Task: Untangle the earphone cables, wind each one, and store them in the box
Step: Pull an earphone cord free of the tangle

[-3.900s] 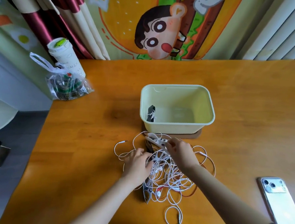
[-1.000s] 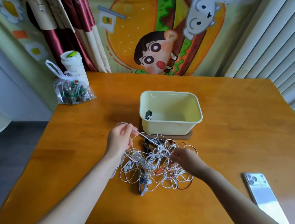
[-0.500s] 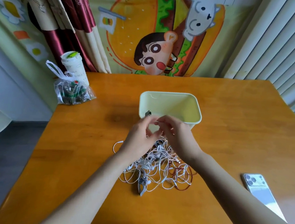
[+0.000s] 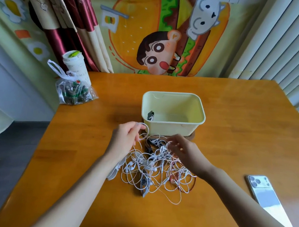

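Head view: left hand (image 4: pixel 125 138) pinches an upright cable loop (image 4: pixel 146 129); right hand (image 4: pixel 183 150) relaxed above tangle (image 4: pixel 158 169).

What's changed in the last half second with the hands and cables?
The hands, joined before the box half a second ago, have parted: left hand swung left, pinching a white cable loop; right hand dropped back over the tangle, fingers spread, grip unclear. The box, phone and bag stayed put.

Wooden table (image 4: pixel 243 120) holds tangled earphone cables (image 4: pixel 158 169), phone (image 4: pixel 267 198), plastic bag (image 4: pixel 74 93).
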